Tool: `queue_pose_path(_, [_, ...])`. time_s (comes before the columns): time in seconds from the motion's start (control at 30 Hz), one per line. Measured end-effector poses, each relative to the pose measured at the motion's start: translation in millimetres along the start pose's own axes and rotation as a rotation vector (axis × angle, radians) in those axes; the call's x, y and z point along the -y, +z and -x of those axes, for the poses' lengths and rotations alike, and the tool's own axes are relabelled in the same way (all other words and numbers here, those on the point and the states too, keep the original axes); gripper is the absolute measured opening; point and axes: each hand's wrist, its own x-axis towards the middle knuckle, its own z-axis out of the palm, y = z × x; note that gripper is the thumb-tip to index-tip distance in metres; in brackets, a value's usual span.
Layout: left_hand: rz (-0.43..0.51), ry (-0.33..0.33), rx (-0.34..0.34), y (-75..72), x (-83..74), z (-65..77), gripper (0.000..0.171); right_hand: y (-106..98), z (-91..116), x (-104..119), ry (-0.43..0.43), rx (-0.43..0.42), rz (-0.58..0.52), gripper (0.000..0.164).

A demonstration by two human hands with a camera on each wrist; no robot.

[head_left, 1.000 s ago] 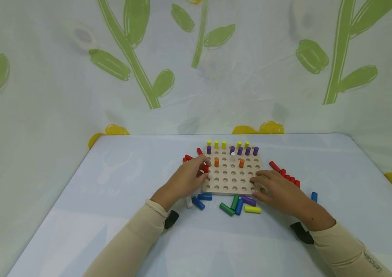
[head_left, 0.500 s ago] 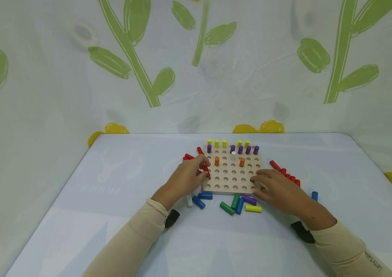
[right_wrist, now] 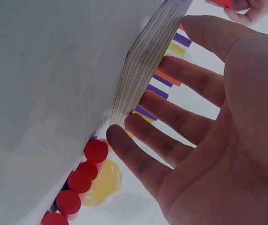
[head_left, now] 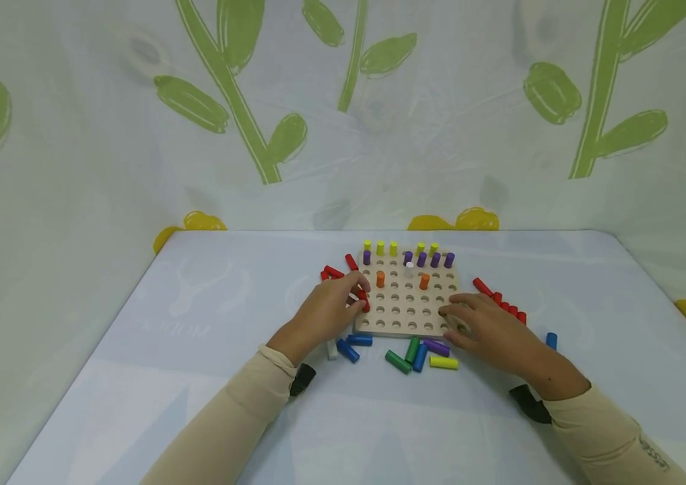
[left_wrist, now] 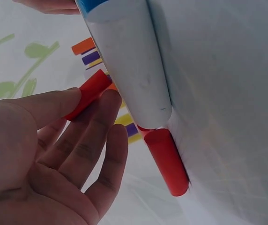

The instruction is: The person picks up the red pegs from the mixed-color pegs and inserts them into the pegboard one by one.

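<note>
A red peg is pinched between the thumb and fingers of my left hand. It leans at a slant over the left edge of the wooden pegboard. At the board's right edge, my right hand rests with fingers spread, its fingertips on the board and nothing held. Yellow pegs stand in the far row and purple pegs in the row before it. A white peg and two orange pegs stand nearer the middle. The holes under my right fingers are hidden.
Loose red pegs lie left of the board; more red pegs lie to its right. Before the board lie blue pegs, green pegs, a purple peg and a yellow peg. A white peg lies near my left wrist.
The red peg in my left hand has turned from nearly upright to a slant, its lower end swinging right. My right hand has stayed at the board's edge.
</note>
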Motion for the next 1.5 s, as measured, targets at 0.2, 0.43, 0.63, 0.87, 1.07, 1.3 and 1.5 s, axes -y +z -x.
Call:
queue_pose_path(0.2, [0.000,-0.005,0.000,-0.3,-0.2,-0.1,0.030,0.3,-0.6,-1.1,-0.012,-0.007,0.000,0.046])
queue_pose_path(0.43, [0.011,0.004,-0.003,-2.5,0.1,1.1,0.029,-1.0,-1.2,-0.5,-0.010,-0.005,-0.004,0.046])
queue_pose_path(0.63, [0.015,-0.007,-0.004,-1.0,1.5,1.3,0.029,-0.5,-1.3,-0.2,-0.013,-0.004,-0.013,0.046])
queue_pose_path(0.87, [0.030,0.014,-0.009,-1.3,1.0,-0.3,0.029,-1.5,-0.5,-0.4,-0.016,-0.016,-0.007,0.045])
queue_pose_path(1.07, [0.017,0.053,-0.008,-1.4,0.4,-1.1,0.028,-2.0,0.4,-0.7,-0.014,-0.012,-0.002,0.046])
queue_pose_path(1.3, [-0.024,0.047,-0.007,1.8,-0.1,-1.4,0.028,-0.4,0.3,-1.0,0.001,-0.003,-0.015,0.047])
queue_pose_path(1.5, [-0.024,0.018,0.015,3.7,0.4,-1.0,0.029,0.7,0.1,0.2,0.016,0.016,-0.028,0.047])
